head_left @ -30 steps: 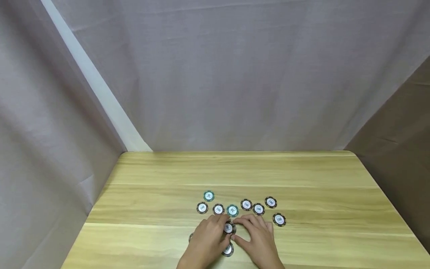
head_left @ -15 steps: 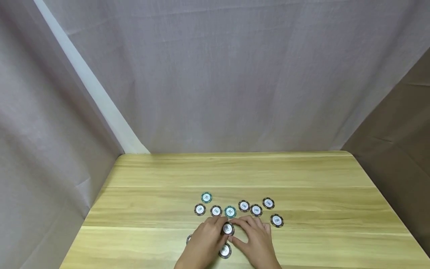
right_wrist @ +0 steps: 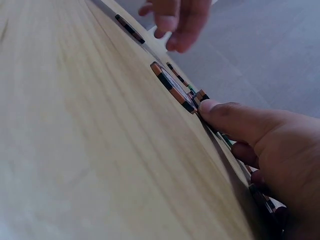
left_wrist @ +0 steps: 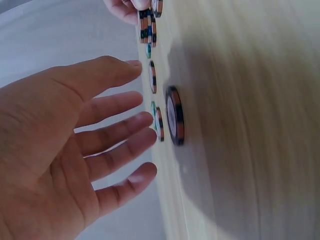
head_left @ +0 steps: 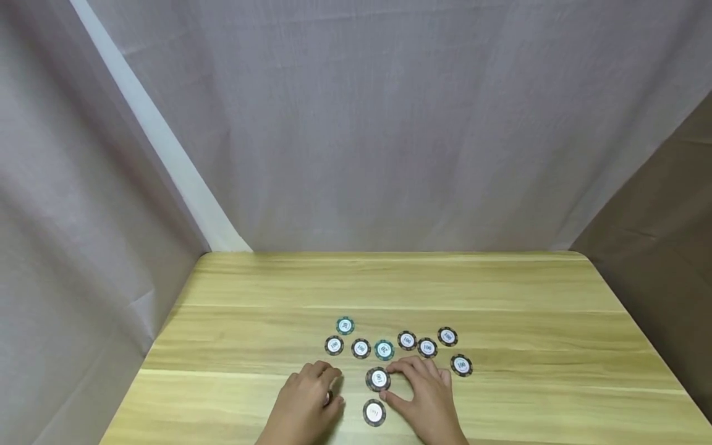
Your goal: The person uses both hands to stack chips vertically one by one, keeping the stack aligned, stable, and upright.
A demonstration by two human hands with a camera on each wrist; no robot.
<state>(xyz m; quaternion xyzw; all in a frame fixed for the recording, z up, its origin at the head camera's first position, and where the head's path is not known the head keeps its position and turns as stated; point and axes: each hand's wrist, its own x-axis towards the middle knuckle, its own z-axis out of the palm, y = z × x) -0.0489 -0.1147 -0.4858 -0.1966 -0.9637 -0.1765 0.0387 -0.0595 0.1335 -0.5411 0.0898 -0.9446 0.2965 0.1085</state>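
Note:
My right hand (head_left: 425, 395) holds a short stack of black poker chips (head_left: 378, 379) marked 100, thumb and forefinger at its right edge. The layers of the stack (left_wrist: 146, 26) show side-on in the left wrist view. To the left, my left hand (head_left: 303, 398) hovers with loosely bent fingers and nothing in its grasp. Beneath it lies a single black chip (left_wrist: 175, 116), mostly covered by the hand in the head view. Another black chip (head_left: 374, 413) lies flat just in front of the stack, near my right thumb.
Beyond the stack, several black chips (head_left: 427, 348) and two green chips (head_left: 384, 350) marked 20 lie spread in a loose row on the wooden table (head_left: 500, 290). One black chip (head_left: 461, 365) sits right of my right hand. Grey curtains (head_left: 356, 136) surround the table.
My left hand has let go of the stack and moved left, over the single chip there. The right hand has stayed at the stack.

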